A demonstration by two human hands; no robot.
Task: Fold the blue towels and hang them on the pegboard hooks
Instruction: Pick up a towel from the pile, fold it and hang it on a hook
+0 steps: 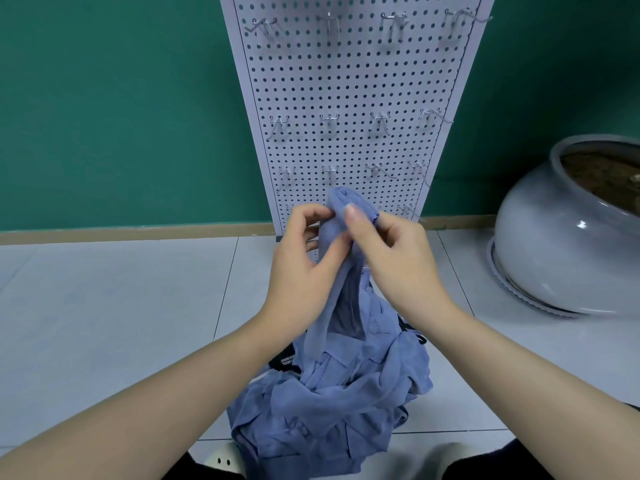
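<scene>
A blue towel [341,209] is lifted in front of the white pegboard [349,98]. My left hand [304,258] pinches its upper left edge. My right hand [391,258] pinches the bunched top beside it, thumb over the cloth. The towel trails down into a heap of several blue towels [332,403] lying in a dark basket [284,362], which is mostly hidden. Rows of bare metal hooks [330,123] stick out of the pegboard; the lowest row sits just behind the raised towel.
A large grey ceramic pot [554,244] filled with soil stands on a saucer at the right. The pegboard stands on a pale tiled floor [121,306] against a green wall [121,116]. My knees and a white shoe [221,460] show at the bottom edge.
</scene>
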